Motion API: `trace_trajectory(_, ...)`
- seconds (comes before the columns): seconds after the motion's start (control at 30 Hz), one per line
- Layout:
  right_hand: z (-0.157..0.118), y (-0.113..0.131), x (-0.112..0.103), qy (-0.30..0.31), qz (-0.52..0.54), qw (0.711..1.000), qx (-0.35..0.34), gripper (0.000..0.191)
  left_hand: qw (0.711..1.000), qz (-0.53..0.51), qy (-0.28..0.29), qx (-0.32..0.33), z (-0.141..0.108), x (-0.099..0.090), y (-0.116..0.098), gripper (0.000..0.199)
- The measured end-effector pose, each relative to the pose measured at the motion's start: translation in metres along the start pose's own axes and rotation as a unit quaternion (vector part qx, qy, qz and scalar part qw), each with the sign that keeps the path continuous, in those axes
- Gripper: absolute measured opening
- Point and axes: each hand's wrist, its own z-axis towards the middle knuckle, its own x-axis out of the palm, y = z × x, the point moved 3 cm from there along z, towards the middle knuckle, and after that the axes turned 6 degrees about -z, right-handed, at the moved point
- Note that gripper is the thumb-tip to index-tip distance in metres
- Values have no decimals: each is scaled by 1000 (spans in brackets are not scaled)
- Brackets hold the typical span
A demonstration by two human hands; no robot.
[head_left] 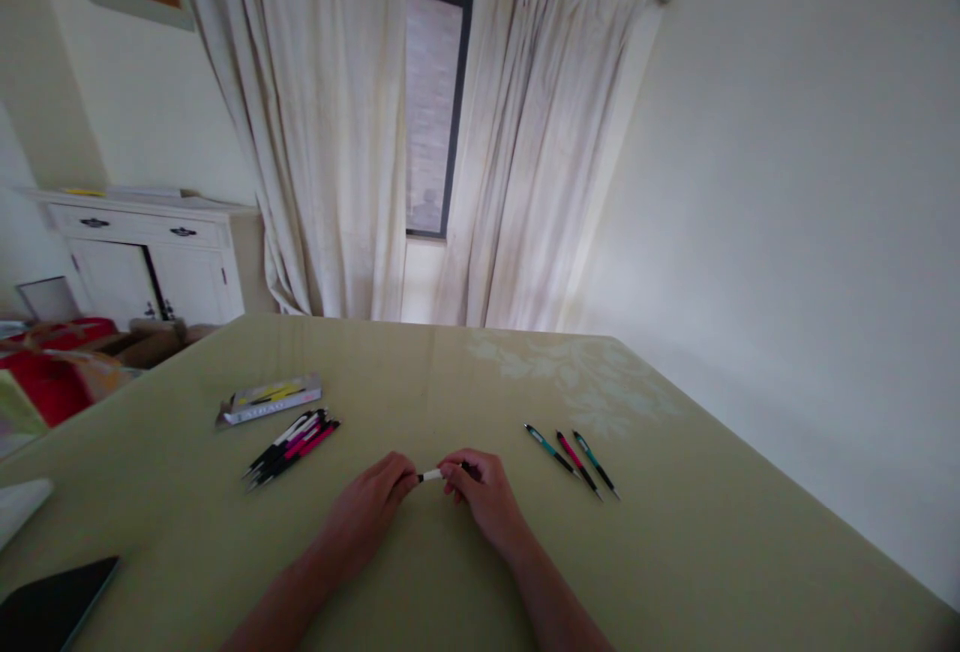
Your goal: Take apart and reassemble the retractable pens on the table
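Between my two hands is a white and black pen point(431, 475), held level just over the table. My left hand point(379, 492) pinches its left end, and that tip is hidden by the fingers. My right hand point(480, 487) is closed on the other end, where a dark part shows near the thumb. Left of my hands lies a bunch of several pens point(292, 447) in white, purple, pink and black. To the right, a teal pen point(550, 450), a pink pen point(579, 464) and another teal pen point(596, 462) lie apart, side by side.
Behind the bunch lies a pen box point(274, 400) on the green table point(420, 382). A dark flat object point(56, 602) and a white object point(21, 507) are at the near left edge. A white cabinet point(150, 262) and red bags point(52, 372) stand beyond the table.
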Motion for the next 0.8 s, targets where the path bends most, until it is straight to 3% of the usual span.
trace_trajectory(0.23,0,1,-2,-4,18,1000,-18,29,1000,-9,-4,14,0,2,1,28)
trace_trajectory(0.4,2,0,-2,-11,2,999,-39,24,1000,4,0,-12,0,0,3,32)
trace_trajectory(0.5,3,-2,-1,-13,4,999,-39,24,1000,0,7,-2,0,0,3,26)
trace_trajectory(0.8,1,-4,-2,-14,-22,999,-36,21,1000,15,-10,2,2,3,9,34)
